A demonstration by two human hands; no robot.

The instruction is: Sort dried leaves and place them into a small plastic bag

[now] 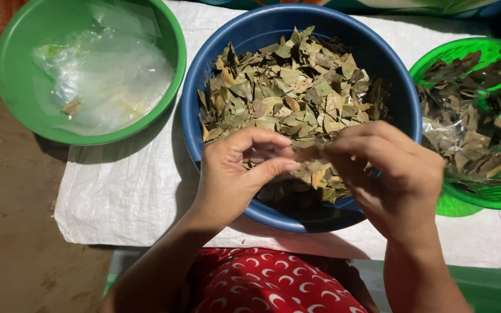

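A blue basin (pixel 398 87) in the middle holds a heap of dried brown-green leaves (pixel 288 87). Both my hands hover over its near side. My left hand (pixel 236 171) curls with thumb and fingers pinched toward the centre. My right hand (pixel 392 171) faces it, fingertips closed on a dried leaf (pixel 308 152) stretched between the two hands. Both hands grip that leaf at its ends.
A green bowl (pixel 13 52) at the back left holds clear plastic bags. At the right a green basket (pixel 465 49) carries more dried leaves in clear plastic. All stand on a white woven sack (pixel 123 191) over a brown floor. Red patterned cloth covers my lap.
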